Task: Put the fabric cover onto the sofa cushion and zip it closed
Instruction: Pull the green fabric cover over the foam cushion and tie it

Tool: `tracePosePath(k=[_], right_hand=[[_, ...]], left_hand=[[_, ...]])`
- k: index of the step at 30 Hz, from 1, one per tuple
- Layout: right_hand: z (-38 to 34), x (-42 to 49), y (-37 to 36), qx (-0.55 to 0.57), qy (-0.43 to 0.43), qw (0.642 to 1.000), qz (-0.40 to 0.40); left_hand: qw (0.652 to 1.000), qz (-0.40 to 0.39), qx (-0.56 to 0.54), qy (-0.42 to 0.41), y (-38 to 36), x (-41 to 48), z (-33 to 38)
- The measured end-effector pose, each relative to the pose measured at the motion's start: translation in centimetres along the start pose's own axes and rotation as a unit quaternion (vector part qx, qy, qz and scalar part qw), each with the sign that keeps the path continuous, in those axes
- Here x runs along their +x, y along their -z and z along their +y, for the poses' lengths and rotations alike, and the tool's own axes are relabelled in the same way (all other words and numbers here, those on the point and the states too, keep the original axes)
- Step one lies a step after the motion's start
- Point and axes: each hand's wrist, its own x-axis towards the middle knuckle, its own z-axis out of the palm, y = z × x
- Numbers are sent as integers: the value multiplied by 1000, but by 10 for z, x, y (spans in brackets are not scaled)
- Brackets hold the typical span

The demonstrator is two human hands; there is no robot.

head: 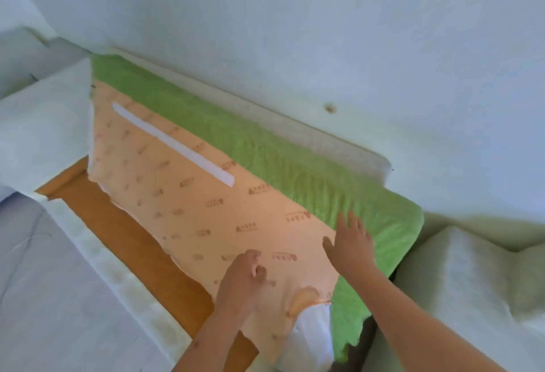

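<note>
The sofa cushion lies slantwise across the middle, wrapped in a fabric cover (295,165) with a green textured side and a peach printed underside (188,194) that carries a long white strip (174,144). White cushion filling (309,333) shows at the near open end. My left hand (241,280) has its fingers curled and pinches the peach fabric near that end. My right hand (349,242) lies flat with straight fingers on the seam between peach and green.
White sofa back (295,32) rises behind the cushion. A white padded armrest or cushion (44,123) stands at left, another (472,277) at right. An orange-brown board (132,239) of the seat base shows below the cushion, edged by a white padded rail (118,277).
</note>
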Motion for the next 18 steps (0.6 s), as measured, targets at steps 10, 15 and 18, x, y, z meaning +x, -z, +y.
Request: tracePosePath(k=[10, 15, 18], right_hand=[[-246, -66, 34, 26, 147, 982, 118], [-405, -92, 23, 68, 143, 979, 132], [-486, -114, 19, 71, 147, 980, 117]], left_hand=[[995, 101, -2, -2, 244, -9, -112], [993, 116, -13, 33, 368, -22, -228], [988, 131, -35, 69, 435, -36, -282]])
